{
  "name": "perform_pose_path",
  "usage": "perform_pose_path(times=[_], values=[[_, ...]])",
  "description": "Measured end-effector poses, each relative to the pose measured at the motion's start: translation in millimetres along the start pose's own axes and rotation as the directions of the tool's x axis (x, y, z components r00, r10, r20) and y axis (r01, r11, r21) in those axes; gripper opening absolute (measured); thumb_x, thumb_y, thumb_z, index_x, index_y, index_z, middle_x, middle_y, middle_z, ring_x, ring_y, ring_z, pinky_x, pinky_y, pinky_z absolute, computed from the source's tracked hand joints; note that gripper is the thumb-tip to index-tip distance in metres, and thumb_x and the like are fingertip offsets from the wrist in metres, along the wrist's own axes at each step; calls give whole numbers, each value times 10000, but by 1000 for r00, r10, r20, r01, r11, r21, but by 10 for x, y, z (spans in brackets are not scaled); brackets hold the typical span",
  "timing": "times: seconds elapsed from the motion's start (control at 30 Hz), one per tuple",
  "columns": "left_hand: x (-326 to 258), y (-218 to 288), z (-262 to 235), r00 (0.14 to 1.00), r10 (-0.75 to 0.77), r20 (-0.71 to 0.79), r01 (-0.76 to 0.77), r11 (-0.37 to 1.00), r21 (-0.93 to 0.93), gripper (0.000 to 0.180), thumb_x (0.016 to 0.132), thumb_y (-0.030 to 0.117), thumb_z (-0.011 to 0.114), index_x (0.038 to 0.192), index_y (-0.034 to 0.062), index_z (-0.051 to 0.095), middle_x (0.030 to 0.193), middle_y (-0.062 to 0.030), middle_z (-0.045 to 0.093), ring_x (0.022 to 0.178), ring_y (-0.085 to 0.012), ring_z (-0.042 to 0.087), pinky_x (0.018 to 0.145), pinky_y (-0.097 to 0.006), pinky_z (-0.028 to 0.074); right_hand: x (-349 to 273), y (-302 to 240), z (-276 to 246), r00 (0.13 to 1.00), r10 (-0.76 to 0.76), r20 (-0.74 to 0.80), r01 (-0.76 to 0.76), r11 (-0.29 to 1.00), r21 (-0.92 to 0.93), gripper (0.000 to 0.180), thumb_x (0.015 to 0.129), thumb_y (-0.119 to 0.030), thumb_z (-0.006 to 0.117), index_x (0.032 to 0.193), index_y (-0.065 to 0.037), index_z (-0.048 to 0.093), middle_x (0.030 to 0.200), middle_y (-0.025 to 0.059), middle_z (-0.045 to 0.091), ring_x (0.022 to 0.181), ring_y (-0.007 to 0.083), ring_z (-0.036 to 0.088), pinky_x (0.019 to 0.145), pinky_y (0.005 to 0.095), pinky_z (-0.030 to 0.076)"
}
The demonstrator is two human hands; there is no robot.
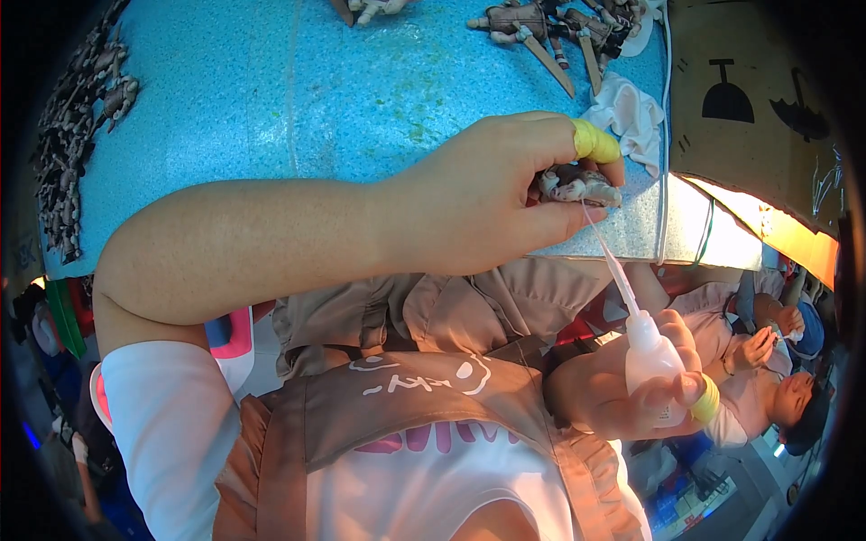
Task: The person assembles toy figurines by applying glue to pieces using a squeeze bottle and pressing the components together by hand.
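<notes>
Between the fingertips of my left hand [478, 194] is a small grey-and-white figurine [579, 187], partly covered by the fingers. Yellow tape [595, 140] wraps one finger of that hand. My right hand [603, 392] grips a white squeeze bottle [648, 347] with a long thin nozzle [619, 278]. The nozzle slants up to the figurine, its tip at the figurine's lower side by my left thumb; whether it touches, I cannot tell. A digit of my right hand also wears yellow tape.
The blue speckled tabletop [244, 99] carries many small figurines [68, 153] along its left edge and several [532, 27] at the far right. A crumpled white cloth [629, 117] lies near a cardboard box [749, 90]. Another person [753, 370] sits on the right.
</notes>
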State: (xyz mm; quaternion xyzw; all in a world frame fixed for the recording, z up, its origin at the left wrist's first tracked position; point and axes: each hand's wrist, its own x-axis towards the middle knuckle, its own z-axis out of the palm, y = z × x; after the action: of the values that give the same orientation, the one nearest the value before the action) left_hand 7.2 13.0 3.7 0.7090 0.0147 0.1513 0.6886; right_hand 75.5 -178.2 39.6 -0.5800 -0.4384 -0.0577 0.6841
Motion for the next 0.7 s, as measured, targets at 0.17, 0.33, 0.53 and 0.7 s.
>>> perform_pose_path(times=[0.17, 0.33, 0.53, 0.7], values=[[10, -5, 5, 1000, 16, 0, -16, 1000, 11, 281, 828, 21, 626, 1094, 21, 534, 992, -46, 571, 926, -98, 563, 812, -235, 457, 15, 35, 7, 985, -28, 170, 30, 1000, -10, 246, 740, -52, 647, 949, -94, 524, 584, 13, 489, 484, 160, 411, 465, 301, 277], [4, 2, 2, 1000, 4, 1, -4, 1000, 11, 282, 828, 22, 628, 1094, 22, 535, 990, -46, 570, 922, -97, 560, 806, -235, 456, 23, 66, -6, 987, -72, 145, 78, 996, -31, 211, 756, -71, 646, 931, -89, 529, 577, 6, 476, 473, 149, 391, 460, 294, 267], [4, -2, 2, 1000, 3, 6, -3, 1000, 10, 277, 831, 27, 626, 1093, 23, 535, 988, -43, 568, 918, -96, 560, 803, -233, 455, -30, 43, 46, 997, -6, 71, 6, 1000, -11, 293, 735, -55, 655, 984, -103, 507, 608, 16, 491, 486, 154, 399, 465, 298, 272], [2, 4, -1, 1000, -4, 13, 4, 1000, 6, 274, 836, 37, 625, 1094, 25, 535, 988, -43, 567, 920, -93, 555, 804, -234, 454, 166, 15, -345, 882, -18, 470, 30, 999, -19, 382, 692, -33, 660, 1018, -113, 478, 648, 35, 518, 501, 171, 413, 471, 315, 282]])
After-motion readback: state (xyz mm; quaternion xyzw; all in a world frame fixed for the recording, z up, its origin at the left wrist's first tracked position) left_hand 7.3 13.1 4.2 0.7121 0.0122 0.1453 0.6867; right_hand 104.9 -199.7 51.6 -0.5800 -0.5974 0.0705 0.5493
